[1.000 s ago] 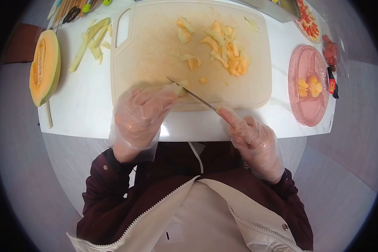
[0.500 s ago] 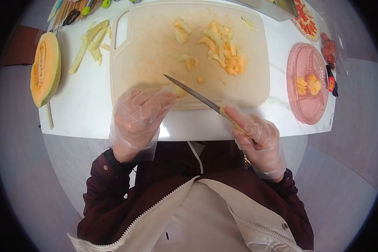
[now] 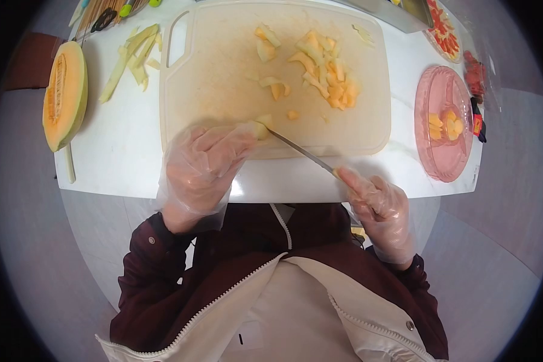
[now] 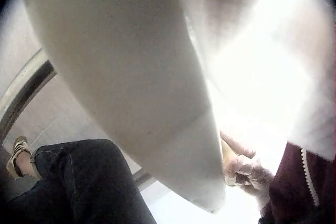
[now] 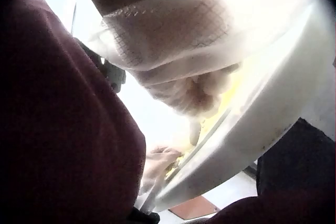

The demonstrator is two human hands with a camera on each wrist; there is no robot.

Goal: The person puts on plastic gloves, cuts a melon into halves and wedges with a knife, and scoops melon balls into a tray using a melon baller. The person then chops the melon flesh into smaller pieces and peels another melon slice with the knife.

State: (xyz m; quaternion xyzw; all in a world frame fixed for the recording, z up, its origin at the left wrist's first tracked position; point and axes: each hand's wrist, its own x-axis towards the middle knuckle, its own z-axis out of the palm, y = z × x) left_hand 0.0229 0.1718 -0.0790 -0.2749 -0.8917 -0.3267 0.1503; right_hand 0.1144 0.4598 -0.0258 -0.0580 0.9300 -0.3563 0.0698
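Observation:
At the near edge of the cutting board [image 3: 217, 72], my gloved left hand [image 3: 202, 169] holds a pale melon piece [image 3: 263, 125] by its fingertips, and the fingers hide part of it. In my gloved right hand [image 3: 381, 211] I grip a knife [image 3: 304, 154] by its handle. The blade slants up and left, its tip right at the melon piece. From the right wrist view, the curled right hand [image 5: 194, 87] shows close, with the left hand [image 5: 160, 163] beyond it. Peeled melon chunks and rind pieces [image 3: 326, 69] lie on the board.
A seeded melon half [image 3: 65, 96] stands at the left, beside rind strips [image 3: 133, 60]. To the right is a pink divided tray [image 3: 443, 163] with a few melon pieces. A plate of red and pale pieces [image 3: 443, 33] and a metal container [image 3: 392, 12] are at the back right.
The knife blade lifted off the melon piece, then its tip came back to the piece's right side. My right hand moved right and slightly toward my body; the left hand stayed nearly still.

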